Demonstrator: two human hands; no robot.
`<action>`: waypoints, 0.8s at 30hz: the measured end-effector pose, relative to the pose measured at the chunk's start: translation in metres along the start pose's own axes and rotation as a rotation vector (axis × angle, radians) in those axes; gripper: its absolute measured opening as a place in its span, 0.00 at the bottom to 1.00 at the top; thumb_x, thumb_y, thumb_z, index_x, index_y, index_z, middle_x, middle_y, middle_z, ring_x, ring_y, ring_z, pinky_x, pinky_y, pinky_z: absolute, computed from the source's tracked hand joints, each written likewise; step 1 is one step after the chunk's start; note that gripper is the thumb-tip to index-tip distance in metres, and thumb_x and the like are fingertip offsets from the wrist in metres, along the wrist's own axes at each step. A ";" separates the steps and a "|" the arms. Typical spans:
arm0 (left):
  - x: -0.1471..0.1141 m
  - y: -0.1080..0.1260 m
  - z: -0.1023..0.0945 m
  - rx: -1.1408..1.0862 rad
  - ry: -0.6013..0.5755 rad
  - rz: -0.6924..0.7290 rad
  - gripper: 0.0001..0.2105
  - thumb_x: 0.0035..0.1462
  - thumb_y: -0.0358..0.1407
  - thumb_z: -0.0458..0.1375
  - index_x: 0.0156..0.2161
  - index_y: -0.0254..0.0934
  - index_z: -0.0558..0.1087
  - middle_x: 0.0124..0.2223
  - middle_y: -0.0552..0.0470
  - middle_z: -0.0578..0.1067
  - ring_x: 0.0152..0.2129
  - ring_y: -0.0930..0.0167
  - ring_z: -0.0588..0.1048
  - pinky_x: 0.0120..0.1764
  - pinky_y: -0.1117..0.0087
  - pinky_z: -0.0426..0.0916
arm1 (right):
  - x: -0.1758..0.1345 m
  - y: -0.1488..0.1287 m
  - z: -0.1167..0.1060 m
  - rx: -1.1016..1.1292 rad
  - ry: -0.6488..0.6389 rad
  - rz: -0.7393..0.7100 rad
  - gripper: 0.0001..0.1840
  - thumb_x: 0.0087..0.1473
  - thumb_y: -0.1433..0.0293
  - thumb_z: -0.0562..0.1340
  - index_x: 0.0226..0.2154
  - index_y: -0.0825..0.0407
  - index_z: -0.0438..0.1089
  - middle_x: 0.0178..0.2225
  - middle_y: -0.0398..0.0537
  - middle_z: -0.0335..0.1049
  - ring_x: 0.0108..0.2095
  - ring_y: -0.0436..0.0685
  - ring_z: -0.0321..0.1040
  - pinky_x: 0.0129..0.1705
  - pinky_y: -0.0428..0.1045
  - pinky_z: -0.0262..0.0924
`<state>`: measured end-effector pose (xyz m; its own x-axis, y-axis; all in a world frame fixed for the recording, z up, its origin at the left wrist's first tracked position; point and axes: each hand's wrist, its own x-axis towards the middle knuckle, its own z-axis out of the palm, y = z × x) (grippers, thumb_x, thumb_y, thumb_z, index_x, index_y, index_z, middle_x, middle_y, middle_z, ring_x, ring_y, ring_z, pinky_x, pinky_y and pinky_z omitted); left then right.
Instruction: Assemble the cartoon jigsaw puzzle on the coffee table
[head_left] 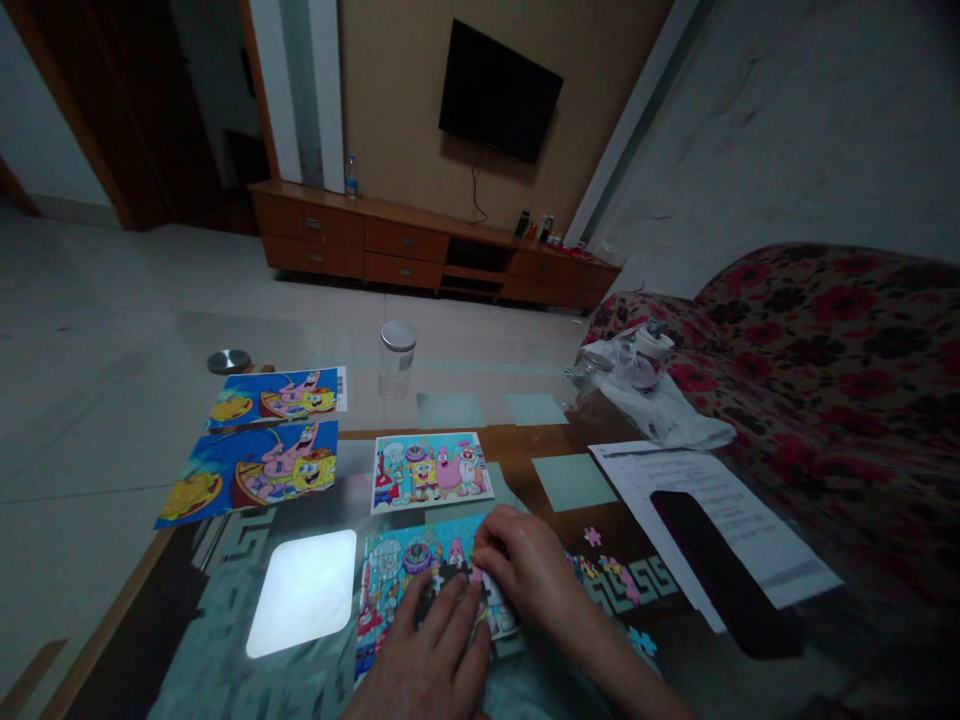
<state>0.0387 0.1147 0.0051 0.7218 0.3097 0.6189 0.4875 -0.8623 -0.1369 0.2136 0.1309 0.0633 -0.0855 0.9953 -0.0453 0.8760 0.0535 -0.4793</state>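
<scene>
A partly assembled jigsaw puzzle [390, 570] with cartoon characters lies on the table in front of me, with dark gaps near its middle. My left hand [439, 645] rests on its lower part, fingers stretched and apart. At the puzzle's upper right, my right hand [521, 560] is closed, thumb and fingers pinched together; whatever is between the fingertips is hidden. Loose puzzle pieces [619, 578] are heaped to the right of that hand, and a single pink piece [592, 537] lies above them. Just beyond the puzzle is a matching picture card [431, 475].
Two blue cartoon pictures, a nearer one [262, 470] and a farther one [277, 395], lie left. A clear jar [396, 362] stands behind the card; a metal lid [229, 361] is far left. At right are a phone [720, 570], printed papers [780, 545] and a plastic bag [660, 400].
</scene>
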 end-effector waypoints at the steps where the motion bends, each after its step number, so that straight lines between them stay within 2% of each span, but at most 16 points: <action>1: 0.000 -0.001 0.000 0.000 -0.025 0.031 0.21 0.62 0.52 0.46 0.42 0.40 0.74 0.47 0.47 0.76 0.45 0.62 0.71 0.48 0.55 0.59 | -0.001 0.001 -0.001 0.019 0.004 -0.004 0.08 0.49 0.82 0.63 0.24 0.55 0.71 0.28 0.44 0.70 0.30 0.52 0.65 0.32 0.46 0.53; 4: -0.002 -0.001 0.002 -0.010 -0.116 0.117 0.22 0.60 0.53 0.48 0.46 0.39 0.72 0.49 0.46 0.75 0.46 0.62 0.71 0.47 0.57 0.62 | -0.004 0.002 -0.003 0.056 0.023 0.009 0.08 0.51 0.81 0.62 0.25 0.54 0.71 0.28 0.44 0.70 0.31 0.52 0.66 0.33 0.46 0.54; 8: -0.011 0.008 0.016 -0.015 -0.071 0.006 0.24 0.58 0.56 0.48 0.43 0.38 0.73 0.49 0.45 0.75 0.47 0.59 0.71 0.49 0.51 0.60 | -0.005 -0.001 -0.003 0.060 0.025 0.012 0.09 0.49 0.83 0.62 0.25 0.54 0.71 0.28 0.43 0.69 0.31 0.52 0.66 0.34 0.46 0.55; 12: -0.019 0.015 0.028 -0.041 -0.074 -0.024 0.23 0.59 0.55 0.48 0.45 0.38 0.73 0.51 0.43 0.74 0.49 0.57 0.69 0.51 0.48 0.58 | -0.004 -0.004 0.000 0.034 0.024 0.021 0.10 0.47 0.83 0.63 0.24 0.53 0.71 0.27 0.43 0.69 0.29 0.52 0.65 0.31 0.46 0.54; 16: -0.018 0.014 0.024 -0.056 -0.094 -0.038 0.21 0.60 0.52 0.49 0.45 0.39 0.73 0.51 0.44 0.74 0.49 0.58 0.70 0.51 0.50 0.59 | -0.005 -0.005 0.001 0.001 0.027 0.021 0.09 0.47 0.83 0.63 0.24 0.54 0.70 0.27 0.44 0.69 0.30 0.52 0.65 0.31 0.46 0.53; 24: -0.017 0.012 0.024 -0.035 -0.066 -0.034 0.23 0.60 0.55 0.48 0.45 0.39 0.72 0.51 0.45 0.75 0.48 0.60 0.71 0.51 0.50 0.57 | -0.006 -0.006 -0.002 -0.019 0.033 0.015 0.08 0.48 0.82 0.62 0.25 0.54 0.69 0.27 0.44 0.68 0.29 0.53 0.64 0.31 0.46 0.52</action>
<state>0.0443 0.1083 -0.0251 0.7362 0.3639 0.5706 0.4957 -0.8639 -0.0887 0.2092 0.1246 0.0682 -0.0574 0.9981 -0.0234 0.8858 0.0401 -0.4623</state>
